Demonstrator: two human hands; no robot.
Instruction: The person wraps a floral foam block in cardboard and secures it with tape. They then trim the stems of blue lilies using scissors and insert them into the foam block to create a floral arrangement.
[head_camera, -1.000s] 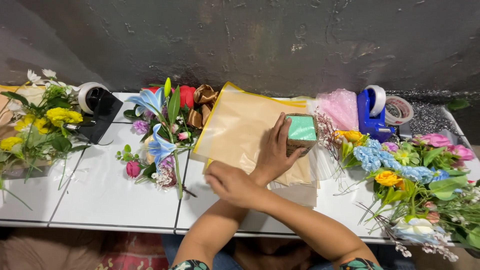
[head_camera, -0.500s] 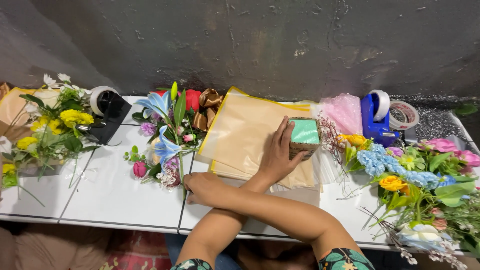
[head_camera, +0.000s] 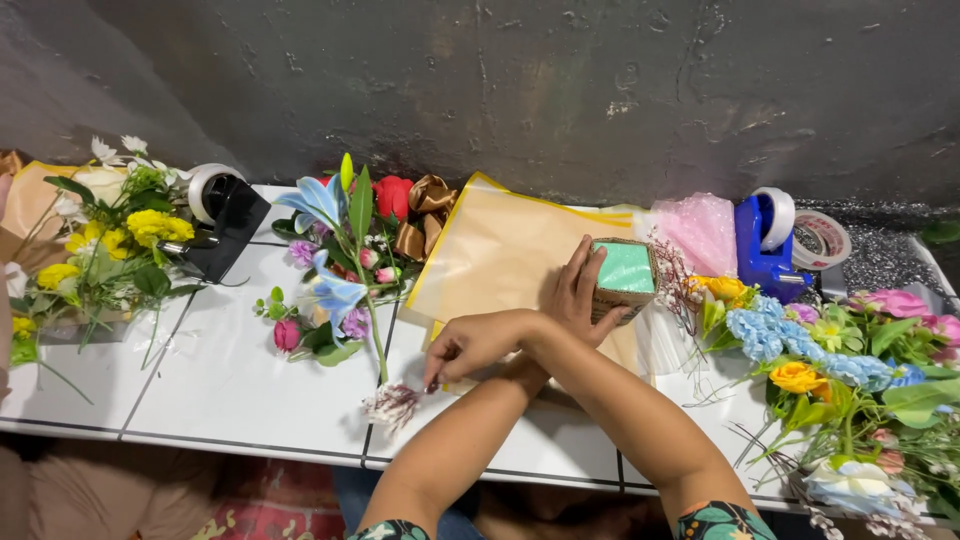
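Observation:
My arms are crossed over a white tiled table (head_camera: 230, 390). My left hand (head_camera: 578, 292) reaches to the right and grips the side of a small cardboard box with green foam (head_camera: 625, 272), which stands on a sheet of tan wrapping paper (head_camera: 510, 255). My right hand (head_camera: 472, 345) lies over the left forearm and pinches the stem of a small white and pink flower sprig (head_camera: 392, 403) low over the table's front. A bunch with blue lilies, pink buds and a green stem (head_camera: 340, 280) lies just left of it.
Yellow and white flowers (head_camera: 110, 245) and a black tape dispenser (head_camera: 225, 215) lie at the left. A blue tape dispenser (head_camera: 765, 245), a tape roll (head_camera: 820, 238), pink wrap (head_camera: 700, 230) and mixed blue, orange and pink flowers (head_camera: 830, 360) crowd the right. A red flower and gold ribbon (head_camera: 415, 205) sit by the grey wall.
My right hand reached left to the lily bunch, then came back right with a small sprig pinched in its fingers. My left hand stayed on the foam box.

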